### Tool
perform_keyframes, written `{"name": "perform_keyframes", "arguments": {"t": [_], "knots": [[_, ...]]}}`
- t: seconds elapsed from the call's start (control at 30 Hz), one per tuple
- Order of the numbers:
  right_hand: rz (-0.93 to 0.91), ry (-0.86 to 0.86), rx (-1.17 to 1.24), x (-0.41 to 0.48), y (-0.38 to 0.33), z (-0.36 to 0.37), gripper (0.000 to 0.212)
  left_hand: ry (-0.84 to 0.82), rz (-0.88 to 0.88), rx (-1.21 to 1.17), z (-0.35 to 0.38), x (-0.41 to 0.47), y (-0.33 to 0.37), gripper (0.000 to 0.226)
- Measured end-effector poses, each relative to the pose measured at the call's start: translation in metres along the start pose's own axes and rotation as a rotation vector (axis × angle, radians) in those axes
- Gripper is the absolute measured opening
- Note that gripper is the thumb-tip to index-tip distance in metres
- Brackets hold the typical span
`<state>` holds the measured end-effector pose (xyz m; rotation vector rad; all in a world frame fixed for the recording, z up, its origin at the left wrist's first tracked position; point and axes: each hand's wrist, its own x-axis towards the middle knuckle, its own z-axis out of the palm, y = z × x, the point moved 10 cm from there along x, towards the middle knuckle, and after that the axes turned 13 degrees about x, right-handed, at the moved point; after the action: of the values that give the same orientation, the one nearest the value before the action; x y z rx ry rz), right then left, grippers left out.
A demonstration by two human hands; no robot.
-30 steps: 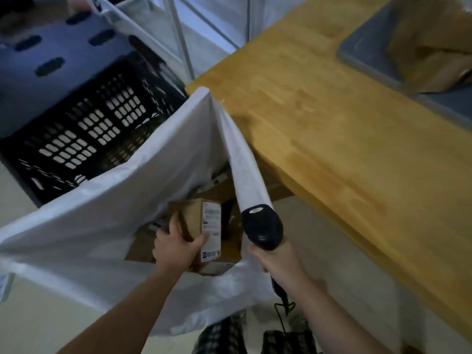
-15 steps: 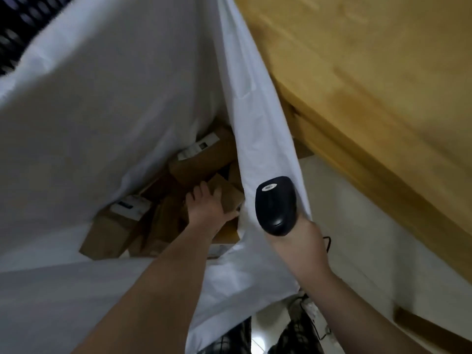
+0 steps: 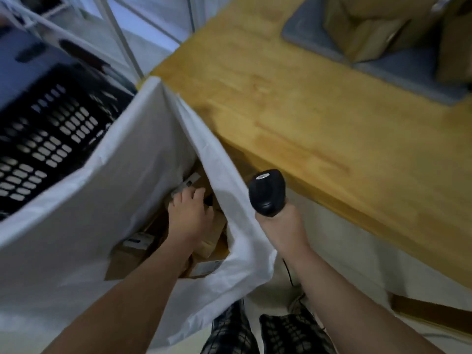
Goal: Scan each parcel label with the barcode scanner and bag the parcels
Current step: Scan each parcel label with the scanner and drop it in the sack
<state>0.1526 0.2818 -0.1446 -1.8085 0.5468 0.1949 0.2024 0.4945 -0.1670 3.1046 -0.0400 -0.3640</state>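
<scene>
A large white bag (image 3: 102, 200) hangs open beside the table, with several brown cardboard parcels (image 3: 127, 259) with white labels lying inside. My left hand (image 3: 190, 218) reaches down into the bag, fingers spread and resting on top of the parcels, holding nothing. My right hand (image 3: 279, 228) grips the black barcode scanner (image 3: 267, 191) upright at the bag's right rim. More cardboard parcels (image 3: 370, 26) sit on a grey tray (image 3: 383, 62) at the table's far right.
The wooden table (image 3: 332, 129) runs along the right. A black slotted plastic crate (image 3: 51, 141) stands left of the bag, with white metal frame legs (image 3: 122, 34) behind it. Pale floor and plaid trousers (image 3: 229, 328) show below.
My left hand lowered a labelled parcel into the bag and let go of it; it now rests open on the pile. The view swung down into the bag and back up.
</scene>
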Motion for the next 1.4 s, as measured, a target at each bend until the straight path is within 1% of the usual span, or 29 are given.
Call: {"name": "perform_keyframes", "arguments": {"t": [0.07, 0.17, 0.4, 0.53, 0.67, 0.77, 0.87, 0.97, 1.1, 1.17, 1.3, 1.4], "knots": [[-0.023, 0.044, 0.072, -0.004, -0.021, -0.027, 0.014, 0.084, 0.118, 0.002, -0.040, -0.008, 0.033, 0.046], [-0.047, 0.138, 0.063, -0.008, -0.041, -0.076, 0.025, 0.162, 0.262, 0.036, -0.085, -0.012, 0.088, 0.046], [-0.041, 0.327, 0.178, -0.013, -0.054, -0.211, 0.033, 0.210, 0.464, 0.094, -0.153, -0.001, 0.215, 0.049], [-0.089, 0.476, 0.203, -0.014, -0.073, -0.302, 0.030, 0.231, 0.539, 0.066, -0.190, 0.007, 0.291, 0.048], [-0.113, 0.566, 0.293, -0.007, -0.084, -0.382, 0.028, 0.226, 0.597, 0.017, -0.215, 0.016, 0.372, 0.048], [-0.174, 0.624, 0.233, 0.000, -0.097, -0.437, 0.034, 0.202, 0.602, -0.053, -0.226, 0.029, 0.425, 0.049], [-0.295, 0.668, 0.146, 0.012, -0.125, -0.487, 0.030, 0.191, 0.611, -0.034, -0.225, 0.047, 0.470, 0.051], [-0.330, 0.662, 0.101, 0.036, -0.142, -0.524, 0.025, 0.136, 0.584, -0.053, -0.214, 0.072, 0.505, 0.055], [-0.286, 0.605, 0.176, 0.070, -0.133, -0.548, 0.023, -0.040, 0.447, -0.171, -0.202, 0.115, 0.544, 0.067], [-0.209, 0.561, 0.243, 0.091, -0.119, -0.557, 0.020, -0.142, 0.330, -0.308, -0.199, 0.139, 0.562, 0.075], [-0.059, 0.488, 0.340, 0.130, -0.093, -0.573, 0.022, -0.334, 0.066, -0.665, -0.177, 0.181, 0.586, 0.091], [-0.017, 0.413, 0.358, 0.150, -0.083, -0.576, 0.024, -0.376, -0.044, -0.875, -0.160, 0.202, 0.598, 0.093]]}}
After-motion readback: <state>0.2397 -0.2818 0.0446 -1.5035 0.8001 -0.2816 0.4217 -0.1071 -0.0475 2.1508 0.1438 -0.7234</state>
